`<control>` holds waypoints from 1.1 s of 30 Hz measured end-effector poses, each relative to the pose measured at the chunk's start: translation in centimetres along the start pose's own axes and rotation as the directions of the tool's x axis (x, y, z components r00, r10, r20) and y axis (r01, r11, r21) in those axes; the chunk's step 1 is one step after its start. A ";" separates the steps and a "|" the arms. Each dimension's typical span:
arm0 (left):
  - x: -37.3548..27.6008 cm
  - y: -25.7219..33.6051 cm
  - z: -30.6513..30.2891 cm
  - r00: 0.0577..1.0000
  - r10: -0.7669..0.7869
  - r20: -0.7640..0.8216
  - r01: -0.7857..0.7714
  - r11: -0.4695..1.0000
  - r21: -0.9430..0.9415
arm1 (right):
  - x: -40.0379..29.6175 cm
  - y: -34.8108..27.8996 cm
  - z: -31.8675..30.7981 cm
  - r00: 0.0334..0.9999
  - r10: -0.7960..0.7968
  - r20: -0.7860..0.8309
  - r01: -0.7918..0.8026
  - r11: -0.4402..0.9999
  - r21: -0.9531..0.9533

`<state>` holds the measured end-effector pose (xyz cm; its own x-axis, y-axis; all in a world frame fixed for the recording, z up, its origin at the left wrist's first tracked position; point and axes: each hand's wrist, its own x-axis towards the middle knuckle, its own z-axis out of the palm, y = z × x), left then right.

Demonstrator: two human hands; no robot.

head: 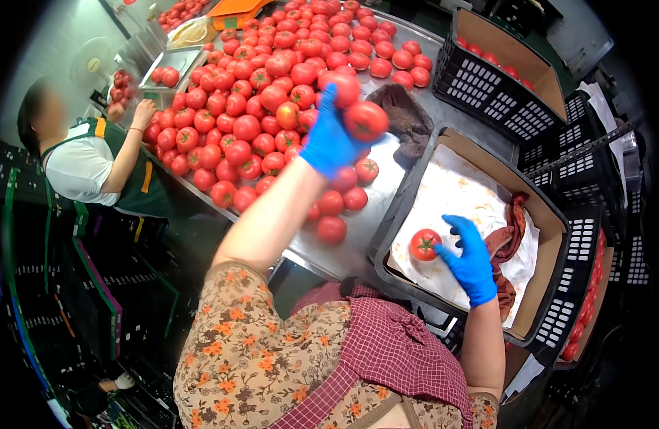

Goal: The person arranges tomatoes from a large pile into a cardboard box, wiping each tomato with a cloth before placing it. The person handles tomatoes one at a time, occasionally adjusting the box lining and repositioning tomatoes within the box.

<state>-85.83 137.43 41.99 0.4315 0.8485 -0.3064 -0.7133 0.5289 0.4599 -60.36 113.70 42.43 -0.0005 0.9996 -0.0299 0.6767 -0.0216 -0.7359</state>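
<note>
My left hand (332, 137), in a blue glove, is raised over the tomato pile (238, 128) and grips a red tomato (366, 120). A second, blurred tomato (344, 90) shows by its thumb and looks held too. Inside a black plastic crate (386, 268) at right, my blue-gloved right hand (469, 260) has its fingers apart. Just left of its thumb, a single tomato (425, 244) rests stem up on the white paper liner (447, 182); whether the thumb touches it cannot be told. A reddish-brown cloth (504, 241) lies in the crate, partly behind that hand.
A dark brown cloth (402, 115) lies on the metal table (380, 198) between pile and crate. Another crate (485, 91) with tomatoes stands at far right. A co-worker (88, 155) stands left by a scale (171, 67). Stacked black crates (93, 289) fill the lower left.
</note>
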 end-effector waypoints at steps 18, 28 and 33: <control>11.3 14.5 -15.1 0.855 0.482 0.193 -0.419 0.419 0.806 | 1.5 1.1 1.6 0.976 0.166 0.138 -0.184 0.975 0.128; -4.9 -10.8 5.1 0.583 -0.208 0.786 -0.806 -0.027 0.591 | 1.5 2.8 0.7 0.880 0.323 0.348 -0.437 0.262 0.861; -5.2 -11.5 5.5 0.594 -0.172 0.786 -0.794 0.036 0.607 | 0.9 2.1 0.1 0.921 0.294 0.256 -0.364 0.412 0.836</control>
<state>-76.78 127.02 42.89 0.8129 0.4287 0.3943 -0.0328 -0.6422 0.7658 -59.02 114.54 40.74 0.0105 0.9088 -0.4170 -0.3364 -0.3895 -0.8574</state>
